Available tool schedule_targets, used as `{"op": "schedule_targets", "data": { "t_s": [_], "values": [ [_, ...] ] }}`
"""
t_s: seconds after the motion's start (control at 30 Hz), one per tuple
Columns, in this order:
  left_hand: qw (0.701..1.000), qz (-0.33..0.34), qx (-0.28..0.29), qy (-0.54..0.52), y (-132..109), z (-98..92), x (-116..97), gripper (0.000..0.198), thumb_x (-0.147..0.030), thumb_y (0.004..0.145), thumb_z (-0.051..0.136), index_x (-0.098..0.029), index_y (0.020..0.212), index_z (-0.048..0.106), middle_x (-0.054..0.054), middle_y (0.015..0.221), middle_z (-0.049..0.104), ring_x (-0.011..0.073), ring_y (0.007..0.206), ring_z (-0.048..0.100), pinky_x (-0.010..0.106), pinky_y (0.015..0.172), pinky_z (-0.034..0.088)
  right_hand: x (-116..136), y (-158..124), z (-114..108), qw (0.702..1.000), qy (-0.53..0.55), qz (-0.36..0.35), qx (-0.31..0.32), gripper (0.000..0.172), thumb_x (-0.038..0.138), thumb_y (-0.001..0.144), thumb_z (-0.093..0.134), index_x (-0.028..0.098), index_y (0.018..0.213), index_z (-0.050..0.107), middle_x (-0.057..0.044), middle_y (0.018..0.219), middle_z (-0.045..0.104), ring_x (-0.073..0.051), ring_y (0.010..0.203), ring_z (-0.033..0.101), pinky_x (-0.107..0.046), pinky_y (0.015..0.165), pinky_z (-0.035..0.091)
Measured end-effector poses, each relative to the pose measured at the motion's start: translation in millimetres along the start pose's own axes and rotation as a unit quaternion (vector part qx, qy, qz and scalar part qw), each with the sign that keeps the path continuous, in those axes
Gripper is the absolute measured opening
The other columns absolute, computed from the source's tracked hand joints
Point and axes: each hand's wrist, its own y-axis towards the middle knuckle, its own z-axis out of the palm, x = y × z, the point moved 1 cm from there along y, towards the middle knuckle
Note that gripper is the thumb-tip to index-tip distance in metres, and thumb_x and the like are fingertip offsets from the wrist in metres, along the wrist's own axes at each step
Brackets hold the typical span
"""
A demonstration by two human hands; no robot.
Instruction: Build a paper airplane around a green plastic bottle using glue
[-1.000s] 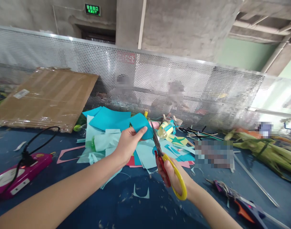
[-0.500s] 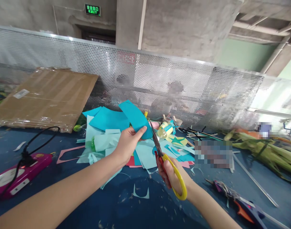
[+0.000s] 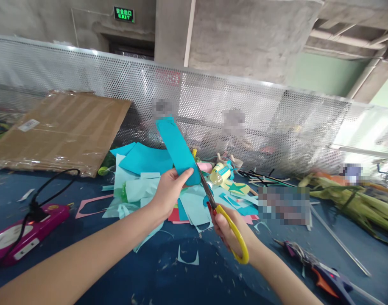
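My left hand (image 3: 168, 191) pinches the lower end of a long teal foam strip (image 3: 175, 146), which stands up and leans to the left. In my right hand (image 3: 227, 228) are scissors (image 3: 219, 214) with red and yellow handles. Their blades point up and left, and the tips meet the strip's lower right edge beside my left thumb. Both hands hover above a blue table (image 3: 168, 275) strewn with small scraps.
A heap of teal and pale blue paper sheets (image 3: 139, 178) lies behind my hands. A pink device with a black cable (image 3: 25, 228) sits at the left, wrapped cardboard (image 3: 60, 129) leans at the back left. A glue gun (image 3: 321, 271) and green stalks (image 3: 355, 203) lie at the right, a perforated metal screen (image 3: 244, 123) behind.
The teal strip has swung from curled over and low to upright, its free end rising. The scissors have shifted slightly up against its lower edge.
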Motion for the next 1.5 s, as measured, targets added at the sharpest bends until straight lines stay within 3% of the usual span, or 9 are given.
{"op": "schedule_targets", "data": {
  "t_s": [0.33,0.57,0.87,1.27,1.5],
  "values": [
    [1.000,-0.017,-0.003,-0.025,-2,2.8,0,0.027,-0.042,0.066,0.076,-0.017,0.075,0.072,0.007,0.085,0.074,0.0239,0.088,0.066,0.033,0.074,0.054,-4,1,2,1.000,0.012,0.009,0.006,0.054,0.076,0.080,0.032,0.023,0.070,0.036,0.007,0.051,0.032,-0.007,0.039,0.027,-0.021,0.034,0.023],
    [0.998,-0.050,-0.008,-0.028,-3,2.8,4,0.025,-0.037,0.065,0.077,-0.017,0.079,0.073,0.006,0.082,0.074,0.0207,0.078,0.066,0.035,0.077,0.053,-16,-3,3,0.997,0.054,0.011,0.056,0.045,0.067,0.086,0.033,0.023,0.081,0.038,0.007,0.059,0.034,-0.007,0.037,0.036,-0.022,0.034,0.040],
    [0.999,-0.036,0.004,0.028,-4,3.4,5,0.015,-0.033,0.070,0.073,-0.018,0.068,0.071,0.002,0.069,0.071,0.0151,0.064,0.062,0.027,0.062,0.049,-11,-2,1,0.996,0.061,-0.005,0.069,0.042,0.065,0.087,0.036,0.023,0.084,0.040,0.006,0.064,0.034,-0.008,0.043,0.035,-0.026,0.042,0.052],
    [0.997,-0.020,0.004,0.068,-6,3.1,7,0.023,-0.039,0.067,0.073,-0.017,0.070,0.070,0.004,0.066,0.069,0.0193,0.066,0.063,0.029,0.057,0.048,-6,0,0,0.998,0.042,-0.008,0.046,0.051,0.074,0.081,0.035,0.023,0.076,0.037,0.008,0.058,0.032,-0.006,0.038,0.035,-0.024,0.037,0.049],
    [0.999,-0.034,0.011,0.038,-8,6.2,3,0.022,-0.036,0.067,0.074,-0.017,0.059,0.065,0.002,0.062,0.066,0.0172,0.061,0.060,0.030,0.060,0.048,-7,2,3,0.993,0.082,0.086,-0.028,0.055,0.078,0.077,0.036,0.023,0.071,0.039,0.009,0.049,0.033,-0.007,0.029,0.035,-0.022,0.028,0.039]
  ]
}}
